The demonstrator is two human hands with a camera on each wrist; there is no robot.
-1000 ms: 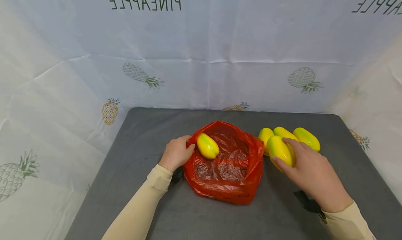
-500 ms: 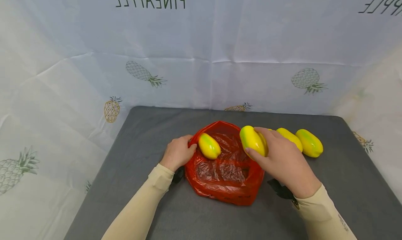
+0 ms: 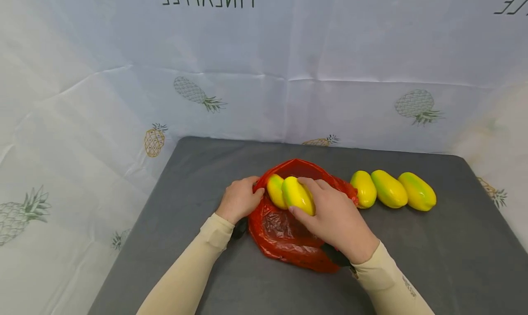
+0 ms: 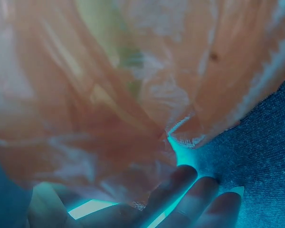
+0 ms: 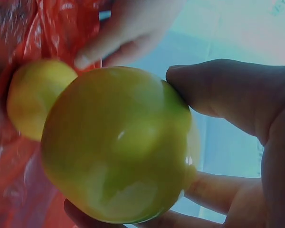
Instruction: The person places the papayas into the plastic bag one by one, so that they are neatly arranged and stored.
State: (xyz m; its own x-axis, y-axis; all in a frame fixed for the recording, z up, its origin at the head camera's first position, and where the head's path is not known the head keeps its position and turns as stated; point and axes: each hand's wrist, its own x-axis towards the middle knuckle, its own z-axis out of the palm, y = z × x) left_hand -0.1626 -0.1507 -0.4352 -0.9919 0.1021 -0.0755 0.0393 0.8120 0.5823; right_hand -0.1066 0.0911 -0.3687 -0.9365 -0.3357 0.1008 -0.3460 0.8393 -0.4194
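A red plastic bag (image 3: 280, 248) lies with its mouth open on the dark grey table. My left hand (image 3: 239, 199) pinches its left rim; in the left wrist view the fingers (image 4: 199, 199) show below the thin plastic. Over the bag's mouth, my right hand (image 3: 336, 218) holds a glossy yellow-green mango (image 3: 298, 196) between thumb and fingers. Another mango (image 3: 274, 190) sits inside the bag against its left wall, partly covered by the held one. Both mangoes overlap in the right wrist view, the held mango (image 5: 116, 145) in front.
Right of the bag, a mango (image 3: 364, 189), a second mango (image 3: 389, 189) and a third mango (image 3: 417, 191) lie in a row on the table (image 3: 437, 255). A white cloth (image 3: 264, 44) printed with pineapples hangs behind and at both sides.
My right hand has carried the mango leftward from the group on the right to over the bag's mouth. The left hand keeps its grip on the rim.
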